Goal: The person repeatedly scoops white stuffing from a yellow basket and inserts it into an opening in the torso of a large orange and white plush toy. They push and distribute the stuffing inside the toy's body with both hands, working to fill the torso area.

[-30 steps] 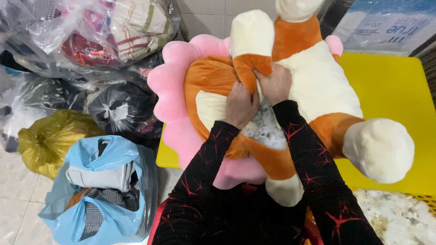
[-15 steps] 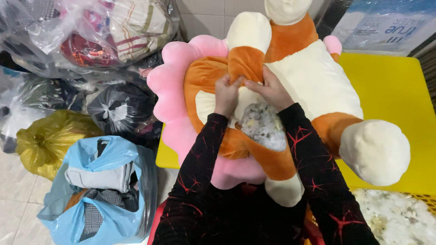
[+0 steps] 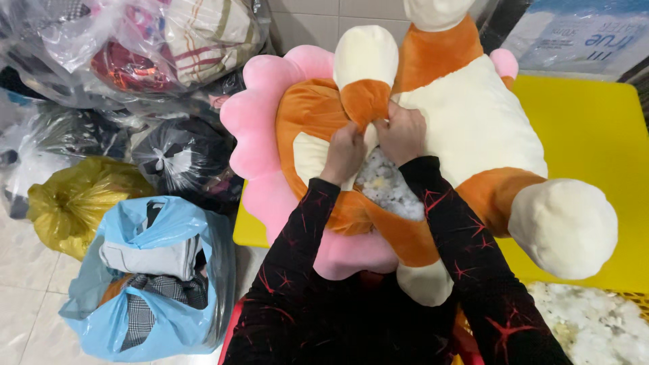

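1. Floor [image 3: 27, 270]: pale glossy tiles w/ dark grout, lower left. Tiled wall [image 3: 324, 17] of same pale colour at top centre.
2. Yellow tabletop [image 3: 602, 135]: flat, bright, fills right side; its near-left corner shows under the toy.
3. Plush toy [image 3: 473, 122]: big, orange & cream w/ pink petal-shaped mane, lying across the tabletop's left part and hanging over its edge toward the person. Cream-tipped limbs stick out up, right & down.
4. Bags piled on floor at left: clear bags of fabric [image 3: 155, 40] at top, black bag [image 3: 176, 159] in the middle, yellow bag [image 3: 74, 196] beside it, blue bag [image 3: 155, 270] nearest, open, w/ folded grey & checked cloth inside.
5. Loose white stuffing [image 3: 595, 324]: heap at bottom right, below the tabletop edge.
6. Seam opening [image 3: 385, 186] in toy's middle: white stuffing shows inside.
7. Left hand [image 3: 343, 154]: clenched on orange fabric at the opening's left rim.
8. Right hand [image 3: 403, 134]: fingers pinched on fabric at the top of the opening, touching the left hand; black sleeves w/ red marks.
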